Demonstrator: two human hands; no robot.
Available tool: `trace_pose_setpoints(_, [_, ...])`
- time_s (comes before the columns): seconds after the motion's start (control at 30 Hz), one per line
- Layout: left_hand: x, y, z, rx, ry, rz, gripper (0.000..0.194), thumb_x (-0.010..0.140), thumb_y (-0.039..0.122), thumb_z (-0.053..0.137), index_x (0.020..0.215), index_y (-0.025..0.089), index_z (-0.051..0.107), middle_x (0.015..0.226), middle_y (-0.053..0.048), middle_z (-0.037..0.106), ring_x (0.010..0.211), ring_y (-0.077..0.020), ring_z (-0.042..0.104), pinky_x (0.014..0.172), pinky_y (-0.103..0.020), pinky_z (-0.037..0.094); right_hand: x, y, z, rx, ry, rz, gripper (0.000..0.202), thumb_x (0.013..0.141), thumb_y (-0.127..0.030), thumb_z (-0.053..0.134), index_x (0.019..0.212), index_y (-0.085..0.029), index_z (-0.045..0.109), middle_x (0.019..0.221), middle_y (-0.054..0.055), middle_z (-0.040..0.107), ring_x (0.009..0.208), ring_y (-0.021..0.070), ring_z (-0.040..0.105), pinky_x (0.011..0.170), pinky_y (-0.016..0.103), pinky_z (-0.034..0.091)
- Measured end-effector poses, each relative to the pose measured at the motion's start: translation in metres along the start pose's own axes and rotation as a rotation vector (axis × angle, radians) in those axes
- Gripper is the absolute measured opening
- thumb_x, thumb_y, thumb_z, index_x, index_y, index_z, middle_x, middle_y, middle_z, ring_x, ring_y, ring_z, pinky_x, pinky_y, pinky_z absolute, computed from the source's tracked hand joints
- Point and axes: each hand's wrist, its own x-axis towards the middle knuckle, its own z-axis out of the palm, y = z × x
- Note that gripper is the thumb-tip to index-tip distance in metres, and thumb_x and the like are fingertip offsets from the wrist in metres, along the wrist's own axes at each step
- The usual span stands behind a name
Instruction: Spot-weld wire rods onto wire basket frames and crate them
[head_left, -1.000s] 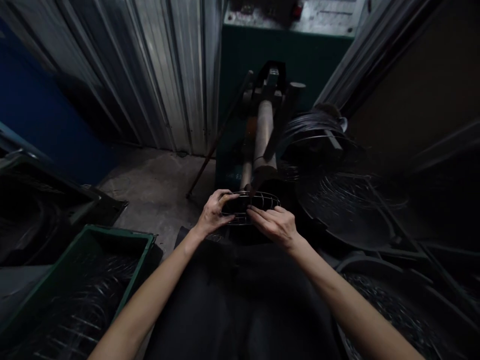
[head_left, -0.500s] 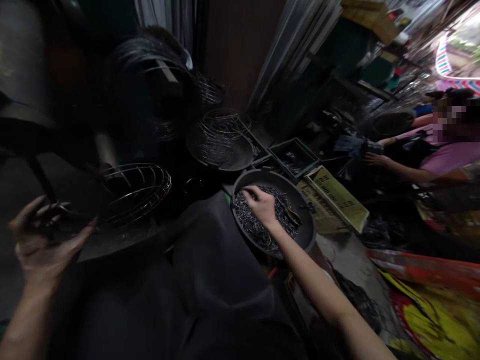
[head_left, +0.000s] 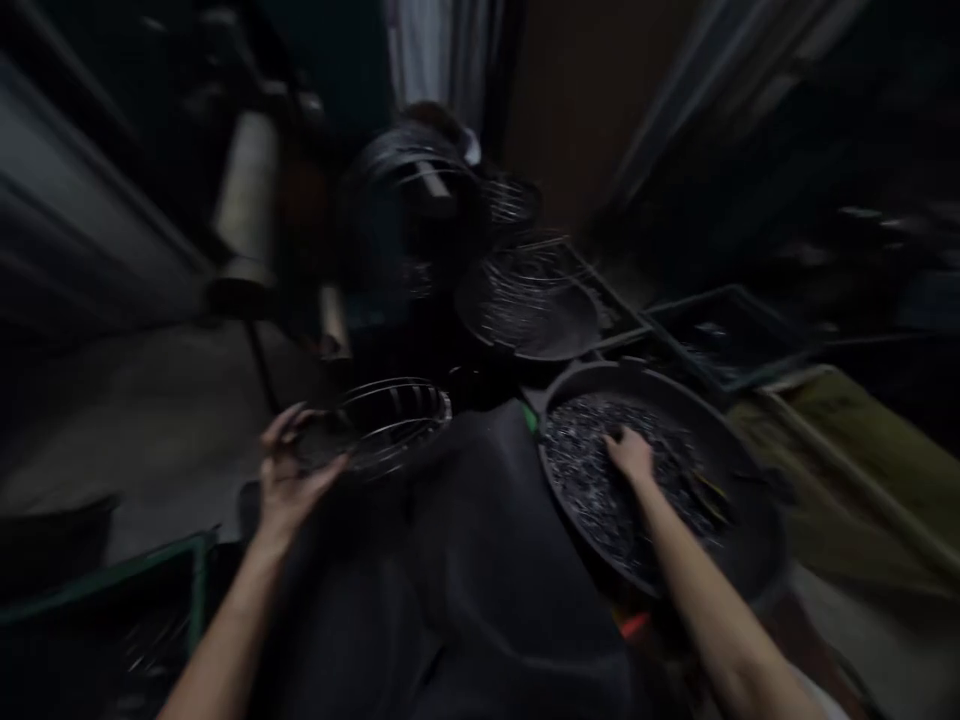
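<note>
My left hand [head_left: 292, 478] curves its fingers and thumb around the near left end of a round wire basket [head_left: 401, 418], tilted beside my knee. The gripped part is dark and blurred. To the right, my right hand [head_left: 631, 455] reaches into a wide dark pan [head_left: 750, 545] and its fingertips touch a heap of small shiny metal pieces [head_left: 592, 475]. Those fingers are drawn together, and whatever lies between them is too small and blurred to make out. Near the pan's right side, pliers with yellowish handles [head_left: 709, 497] lie on the pieces.
Behind the pan stands another pan [head_left: 559, 325] with wire rings stacked on it. A dark crate [head_left: 727, 380] and a yellowish crate [head_left: 862, 480] are at the right. A green-rimmed crate [head_left: 199, 585] stands lower left, and a pale cylinder [head_left: 247, 200] upper left.
The view has swung left and darkened, so the co-worker at the right is out of sight. My right hand has shifted deeper into the metal pieces. My left hand stays at the wire basket.
</note>
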Motion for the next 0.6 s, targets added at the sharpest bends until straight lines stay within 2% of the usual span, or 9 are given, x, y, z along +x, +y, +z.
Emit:
trace_pose_setpoints(0.07, [0.000, 0.006, 0.002, -0.021, -0.040, 0.066, 0.063, 0.069, 0.036, 0.075, 0.123, 0.025, 0.044, 0.111, -0.004, 0.062, 0.101, -0.0200, 0.064, 0.091, -0.040, 0.054, -0.005, 0.002, -0.008, 0.039, 0.000, 0.008, 0.039, 0.084, -0.046, 0.046, 0.088, -0.014, 0.068, 0.073, 0.023, 0.063, 0.081, 0.0371, 0.063, 0.067, 0.049, 0.043])
trace_pose_setpoints(0.17, [0.001, 0.009, 0.001, -0.052, -0.050, 0.062, 0.071, 0.071, 0.030, 0.074, 0.131, 0.024, 0.037, 0.113, -0.006, 0.060, 0.105, -0.0191, 0.062, 0.092, -0.035, 0.053, -0.008, 0.014, -0.019, 0.100, 0.032, 0.047, 0.057, 0.079, -0.061, 0.039, 0.100, -0.017, 0.068, 0.059, 0.027, 0.056, 0.073, 0.0432, 0.061, 0.060, 0.054, 0.036])
trace_pose_setpoints(0.23, [0.001, 0.011, -0.001, -0.040, -0.068, 0.056, 0.069, 0.072, 0.027, 0.073, 0.132, 0.025, 0.039, 0.115, -0.006, 0.059, 0.108, -0.0191, 0.060, 0.094, -0.035, 0.051, -0.016, 0.017, -0.028, 0.152, 0.113, 0.068, 0.062, 0.073, -0.071, 0.038, 0.103, -0.024, 0.067, 0.057, 0.027, 0.054, 0.071, 0.0442, 0.060, 0.058, 0.055, 0.033])
trace_pose_setpoints(0.3, [0.003, 0.014, -0.003, -0.017, -0.094, 0.075, 0.064, 0.073, 0.025, 0.072, 0.130, 0.025, 0.044, 0.117, -0.006, 0.058, 0.110, -0.0195, 0.059, 0.097, -0.037, 0.050, -0.034, 0.004, -0.040, 0.280, 0.174, -0.004, 0.056, 0.066, -0.077, 0.044, 0.095, -0.035, 0.066, 0.062, 0.027, 0.057, 0.068, 0.0406, 0.060, 0.056, 0.054, 0.033])
trace_pose_setpoints(0.37, [0.005, 0.018, -0.004, 0.008, -0.116, 0.091, 0.057, 0.074, 0.024, 0.071, 0.127, 0.026, 0.050, 0.118, -0.006, 0.056, 0.111, -0.0202, 0.057, 0.097, -0.037, 0.049, -0.062, -0.030, -0.057, 0.495, 0.132, -0.161, 0.044, 0.059, -0.074, 0.061, 0.085, -0.038, 0.064, 0.073, 0.022, 0.064, 0.064, 0.0329, 0.062, 0.054, 0.050, 0.038])
trace_pose_setpoints(0.4, [0.007, 0.020, -0.003, 0.019, -0.126, 0.093, 0.055, 0.074, 0.025, 0.071, 0.126, 0.026, 0.052, 0.118, -0.006, 0.055, 0.111, -0.0206, 0.057, 0.097, -0.038, 0.049, -0.077, -0.054, -0.065, 0.614, 0.056, -0.237, 0.042, 0.056, -0.069, 0.069, 0.082, -0.036, 0.064, 0.075, 0.019, 0.066, 0.061, 0.0288, 0.062, 0.053, 0.046, 0.041])
trace_pose_setpoints(0.43, [0.008, 0.022, -0.001, 0.031, -0.137, 0.090, 0.053, 0.074, 0.024, 0.071, 0.125, 0.026, 0.054, 0.118, -0.006, 0.054, 0.111, -0.0209, 0.057, 0.097, -0.038, 0.049, -0.093, -0.082, -0.072, 0.688, -0.060, -0.326, 0.041, 0.058, -0.063, 0.073, 0.085, -0.033, 0.065, 0.079, 0.015, 0.068, 0.060, 0.0255, 0.062, 0.054, 0.042, 0.046])
trace_pose_setpoints(0.53, [0.010, 0.027, 0.001, 0.054, -0.194, 0.085, 0.053, 0.074, 0.023, 0.070, 0.124, 0.028, 0.055, 0.119, -0.006, 0.052, 0.111, -0.0214, 0.056, 0.096, -0.038, 0.050, -0.135, -0.166, -0.081, 0.721, -0.461, -0.694, 0.029, 0.076, -0.049, 0.065, 0.091, -0.024, 0.069, 0.084, 0.006, 0.070, 0.069, 0.0218, 0.066, 0.060, 0.034, 0.053])
trace_pose_setpoints(0.6, [0.011, 0.029, -0.002, 0.049, -0.227, 0.095, 0.054, 0.074, 0.022, 0.070, 0.125, 0.028, 0.054, 0.120, -0.006, 0.052, 0.113, -0.0224, 0.055, 0.097, -0.040, 0.049, -0.155, -0.210, -0.076, 0.697, -0.538, -0.931, 0.021, 0.084, -0.039, 0.058, 0.092, -0.022, 0.070, 0.086, 0.003, 0.072, 0.077, 0.0201, 0.068, 0.067, 0.031, 0.055])
